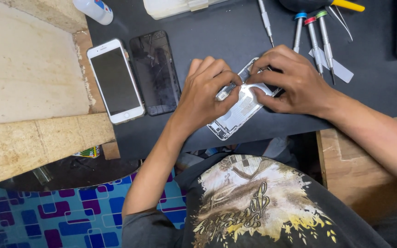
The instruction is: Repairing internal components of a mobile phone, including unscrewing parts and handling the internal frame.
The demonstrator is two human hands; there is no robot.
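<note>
While a small package with green and yellow print (87,152) peeks out just under the near edge of the table (368,87), both hands work on the opened silver phone shell (235,115) lying on the black mat (235,36) above it: the left hand (205,94) pinches a small dark part (226,90) at the shell's upper edge, and the right hand (290,80), touching it fingertip to fingertip, presses down on the shell's far end. Left of the shell lie a black phone (155,72) and a white phone (115,81) side by side, and beyond it sit thin screwdrivers (315,39) with coloured caps, a pale flat label strip (341,70), a white bottle (93,10) and a clear plastic box (175,7).
</note>
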